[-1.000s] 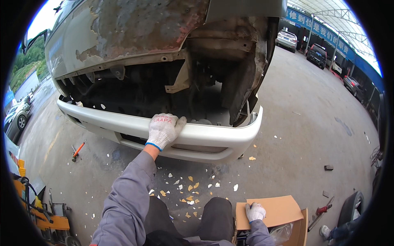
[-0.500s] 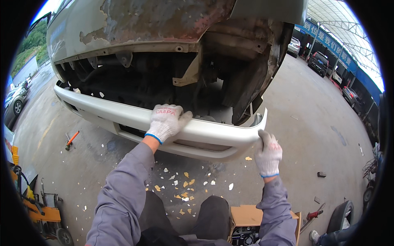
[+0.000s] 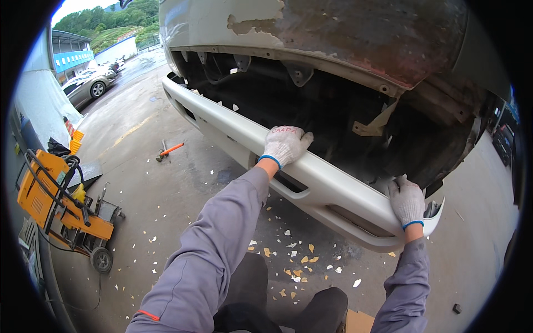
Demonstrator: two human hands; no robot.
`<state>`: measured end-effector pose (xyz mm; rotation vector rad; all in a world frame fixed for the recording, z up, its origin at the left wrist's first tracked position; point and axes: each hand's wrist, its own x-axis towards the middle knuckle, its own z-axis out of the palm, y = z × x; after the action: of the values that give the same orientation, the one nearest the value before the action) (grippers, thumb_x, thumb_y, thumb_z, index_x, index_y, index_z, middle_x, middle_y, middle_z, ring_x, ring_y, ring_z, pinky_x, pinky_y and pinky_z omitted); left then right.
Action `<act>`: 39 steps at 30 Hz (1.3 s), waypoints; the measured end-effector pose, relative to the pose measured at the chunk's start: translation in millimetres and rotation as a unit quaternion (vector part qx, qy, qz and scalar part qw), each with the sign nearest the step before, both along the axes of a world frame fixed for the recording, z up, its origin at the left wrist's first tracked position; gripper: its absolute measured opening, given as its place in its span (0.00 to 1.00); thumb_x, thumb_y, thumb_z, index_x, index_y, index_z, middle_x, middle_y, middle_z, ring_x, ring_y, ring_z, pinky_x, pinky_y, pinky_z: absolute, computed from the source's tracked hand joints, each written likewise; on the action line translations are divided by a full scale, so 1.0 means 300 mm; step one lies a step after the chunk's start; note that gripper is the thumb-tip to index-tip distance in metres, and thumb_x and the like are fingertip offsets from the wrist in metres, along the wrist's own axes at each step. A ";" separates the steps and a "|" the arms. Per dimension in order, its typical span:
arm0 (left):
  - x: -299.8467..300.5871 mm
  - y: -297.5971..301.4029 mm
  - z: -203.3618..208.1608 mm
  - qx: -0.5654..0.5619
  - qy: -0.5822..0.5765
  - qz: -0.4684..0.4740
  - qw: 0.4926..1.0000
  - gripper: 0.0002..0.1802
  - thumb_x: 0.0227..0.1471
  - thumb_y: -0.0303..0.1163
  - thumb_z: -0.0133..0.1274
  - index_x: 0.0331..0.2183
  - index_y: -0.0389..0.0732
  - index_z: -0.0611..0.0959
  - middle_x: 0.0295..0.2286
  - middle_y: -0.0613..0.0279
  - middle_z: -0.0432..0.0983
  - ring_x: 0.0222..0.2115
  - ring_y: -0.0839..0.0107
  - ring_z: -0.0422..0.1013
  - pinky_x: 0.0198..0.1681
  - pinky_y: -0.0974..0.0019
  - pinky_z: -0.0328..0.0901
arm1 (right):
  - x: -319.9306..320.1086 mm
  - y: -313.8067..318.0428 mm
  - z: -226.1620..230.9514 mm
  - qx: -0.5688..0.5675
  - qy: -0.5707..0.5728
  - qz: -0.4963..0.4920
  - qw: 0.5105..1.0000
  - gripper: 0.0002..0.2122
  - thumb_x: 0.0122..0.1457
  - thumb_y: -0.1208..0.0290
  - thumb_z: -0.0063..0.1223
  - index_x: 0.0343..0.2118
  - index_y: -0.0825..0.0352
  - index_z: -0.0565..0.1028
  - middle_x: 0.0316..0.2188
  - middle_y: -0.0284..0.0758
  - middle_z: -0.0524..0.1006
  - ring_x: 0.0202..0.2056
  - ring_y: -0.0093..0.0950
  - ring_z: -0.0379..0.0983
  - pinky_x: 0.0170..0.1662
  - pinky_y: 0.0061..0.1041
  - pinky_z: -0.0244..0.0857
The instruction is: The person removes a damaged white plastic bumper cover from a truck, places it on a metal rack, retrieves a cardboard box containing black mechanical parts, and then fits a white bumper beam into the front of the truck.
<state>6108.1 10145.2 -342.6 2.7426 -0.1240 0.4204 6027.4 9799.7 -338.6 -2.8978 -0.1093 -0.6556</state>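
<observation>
A long white car bumper [image 3: 338,180] crosses in front of the dark opening [image 3: 311,105] in a vehicle's front end, apart from the body panel [image 3: 211,28] above it. Wrapped over its top edge near the middle is my left hand [image 3: 286,145], in a whitish knit glove with a blue cuff. My right hand [image 3: 407,201], gloved alike, is curled over the same edge close to the bumper's right end; its fingertips are partly hidden behind the rim. Paint has peeled from the vehicle panel, and a bent metal bracket [image 3: 376,121] hangs in the opening.
Chips of filler and paint [image 3: 302,266] litter the floor below the bumper. An orange-handled hammer [image 3: 169,151] lies to the left. An orange wheeled machine [image 3: 61,205] with cables stands at far left. A parked car [image 3: 86,89] sits beyond. Cardboard [image 3: 358,322] shows at the bottom.
My right hand has moved from beside the bumper's right end onto its top edge. My left hand keeps its hold. The view has turned left, bringing the orange machine further in.
</observation>
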 end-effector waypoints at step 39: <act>0.010 0.069 -0.034 0.005 -0.033 -0.043 0.999 0.29 0.64 0.49 0.37 0.32 0.41 0.88 0.32 0.53 0.84 0.36 0.58 0.80 0.46 0.56 0.66 | 0.044 -0.004 -0.019 0.043 0.093 0.019 0.995 0.16 0.58 0.64 0.47 0.35 0.71 0.82 0.36 0.54 0.80 0.41 0.52 0.76 0.48 0.43 0.69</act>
<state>6111.1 10166.0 -352.7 2.7216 -0.2610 0.4871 6040.7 9798.6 -344.3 -2.8486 -0.1074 -0.3705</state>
